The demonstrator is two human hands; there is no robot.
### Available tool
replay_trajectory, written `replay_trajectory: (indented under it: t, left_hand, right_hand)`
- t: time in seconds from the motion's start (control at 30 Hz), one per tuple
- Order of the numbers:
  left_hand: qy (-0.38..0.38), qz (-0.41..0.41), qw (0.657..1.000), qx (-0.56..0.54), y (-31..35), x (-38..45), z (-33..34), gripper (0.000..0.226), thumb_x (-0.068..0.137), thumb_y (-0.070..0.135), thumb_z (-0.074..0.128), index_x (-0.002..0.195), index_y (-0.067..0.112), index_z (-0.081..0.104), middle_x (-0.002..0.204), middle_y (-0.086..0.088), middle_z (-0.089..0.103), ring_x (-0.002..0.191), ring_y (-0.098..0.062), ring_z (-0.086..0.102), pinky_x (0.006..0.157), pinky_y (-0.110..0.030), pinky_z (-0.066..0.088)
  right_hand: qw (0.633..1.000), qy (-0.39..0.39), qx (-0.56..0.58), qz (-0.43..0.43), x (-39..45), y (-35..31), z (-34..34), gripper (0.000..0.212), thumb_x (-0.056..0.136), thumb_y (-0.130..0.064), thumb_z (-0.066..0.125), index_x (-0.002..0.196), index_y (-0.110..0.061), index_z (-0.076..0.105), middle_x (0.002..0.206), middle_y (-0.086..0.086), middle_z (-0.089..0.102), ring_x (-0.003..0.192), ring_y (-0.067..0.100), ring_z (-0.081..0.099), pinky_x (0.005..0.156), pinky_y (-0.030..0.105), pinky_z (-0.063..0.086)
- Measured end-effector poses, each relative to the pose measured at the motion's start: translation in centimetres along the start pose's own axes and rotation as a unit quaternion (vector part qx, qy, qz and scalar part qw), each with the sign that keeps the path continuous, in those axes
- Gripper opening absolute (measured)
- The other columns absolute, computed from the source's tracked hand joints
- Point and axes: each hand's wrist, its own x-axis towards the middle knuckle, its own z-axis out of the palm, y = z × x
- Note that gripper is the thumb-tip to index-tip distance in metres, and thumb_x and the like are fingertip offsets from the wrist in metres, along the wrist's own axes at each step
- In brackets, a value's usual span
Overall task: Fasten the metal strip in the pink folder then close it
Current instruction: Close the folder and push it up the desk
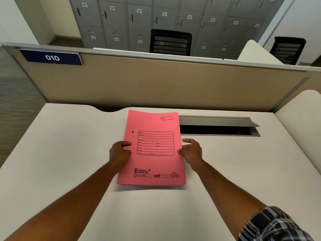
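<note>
Left of frame: I see bare desk [60, 153], open for a hand.
Lower centre: bare too.
Upper right: open cable tray [218, 126] behind.
Top: partition [156, 84] blocks reach.

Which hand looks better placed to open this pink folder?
Probably the right hand: its fingertips sit at the pink folder's free right edge. The left hand grips the left edge, by the punched hole, likely the spine.
</note>
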Motion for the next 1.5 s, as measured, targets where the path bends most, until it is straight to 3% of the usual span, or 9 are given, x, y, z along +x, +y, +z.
replay_trajectory:
  t: [0.1,0.23,0.47,0.6,0.73,0.9,1.07,1.33,1.5]
  left_hand:
    - [0.005,0.030,0.999,0.035,0.2,2.6,0.0,0.043,0.083,-0.003,0.065,0.122,0.015,0.062,0.129,-0.008,0.063,0.111,-0.028,0.062,0.098,-0.040,0.052]
    - [0.012,0.064,0.995,0.076,0.1,5.1,0.3,0.046,0.085,-0.001,0.068,0.129,0.010,0.058,0.132,-0.013,0.061,0.117,-0.031,0.060,0.101,-0.042,0.048]
    - [0.022,0.097,0.983,0.156,-1.1,7.5,0.7,0.060,0.076,0.007,0.079,0.131,0.010,0.059,0.132,-0.016,0.056,0.119,-0.032,0.056,0.106,-0.042,0.044]
    - [0.029,0.105,0.978,0.178,-2.1,7.8,0.8,0.063,0.074,0.014,0.081,0.133,0.010,0.058,0.140,-0.015,0.050,0.128,-0.033,0.048,0.109,-0.045,0.040]
    - [0.005,0.115,0.973,0.200,-2.5,7.9,0.5,0.066,0.078,0.025,0.078,0.138,0.013,0.051,0.147,-0.009,0.048,0.130,-0.031,0.048,0.107,-0.048,0.042]
    - [-0.031,0.127,0.955,0.267,-2.9,8.0,0.5,0.077,0.077,0.037,0.076,0.142,0.015,0.041,0.153,-0.007,0.041,0.141,-0.036,0.035,0.105,-0.055,0.042]
    - [-0.036,0.118,0.954,0.275,-3.3,8.5,0.6,0.087,0.080,0.037,0.075,0.151,0.016,0.030,0.159,-0.006,0.033,0.141,-0.035,0.038,0.104,-0.053,0.044]
    - [-0.060,0.120,0.950,0.281,-3.6,9.0,1.0,0.091,0.085,0.035,0.071,0.156,0.019,0.017,0.166,-0.003,0.015,0.151,-0.036,0.017,0.112,-0.059,0.036]
    - [-0.067,0.122,0.949,0.283,-3.6,8.9,0.9,0.091,0.087,0.035,0.069,0.157,0.018,0.014,0.166,-0.006,0.014,0.151,-0.036,0.015,0.112,-0.060,0.035]
  right_hand:
    - [1.000,0.014,0.001,-0.015,1.9,-0.7,1.6,0.041,0.082,-0.003,0.081,0.115,-0.021,0.066,0.091,0.001,0.076,0.096,0.026,0.074,0.089,0.038,0.059]
    - [0.999,0.020,-0.014,-0.048,4.0,-1.0,3.3,0.030,0.083,-0.003,0.082,0.105,-0.020,0.073,0.098,0.004,0.078,0.093,0.023,0.074,0.092,0.041,0.061]
    - [0.990,0.002,-0.088,-0.106,6.1,-1.0,5.0,0.035,0.082,-0.012,0.084,0.116,-0.018,0.079,0.114,0.002,0.079,0.097,0.019,0.073,0.098,0.035,0.057]
    - [0.976,0.000,-0.167,-0.143,6.2,-0.7,5.7,0.039,0.084,-0.027,0.085,0.123,-0.024,0.077,0.127,-0.001,0.061,0.109,0.019,0.065,0.090,0.027,0.050]
    - [0.965,0.009,-0.209,-0.159,5.8,-0.5,6.4,0.038,0.086,-0.032,0.083,0.123,-0.026,0.076,0.134,-0.004,0.054,0.122,0.019,0.052,0.090,0.029,0.048]
    - [0.953,-0.005,-0.247,-0.177,5.6,-0.8,6.8,0.044,0.090,-0.043,0.076,0.131,-0.030,0.072,0.137,-0.007,0.052,0.127,0.019,0.046,0.091,0.035,0.051]
    - [0.942,-0.008,-0.275,-0.191,5.7,-0.5,7.1,0.050,0.090,-0.050,0.073,0.136,-0.033,0.067,0.141,-0.008,0.050,0.131,0.022,0.043,0.095,0.040,0.054]
    - [0.939,-0.008,-0.279,-0.202,5.9,0.2,6.9,0.053,0.091,-0.049,0.072,0.140,-0.030,0.065,0.146,-0.005,0.047,0.134,0.025,0.042,0.103,0.042,0.052]
    - [0.939,-0.029,-0.285,-0.192,5.5,-0.5,6.5,0.055,0.092,-0.047,0.072,0.143,-0.029,0.062,0.149,-0.004,0.045,0.136,0.025,0.041,0.106,0.044,0.052]
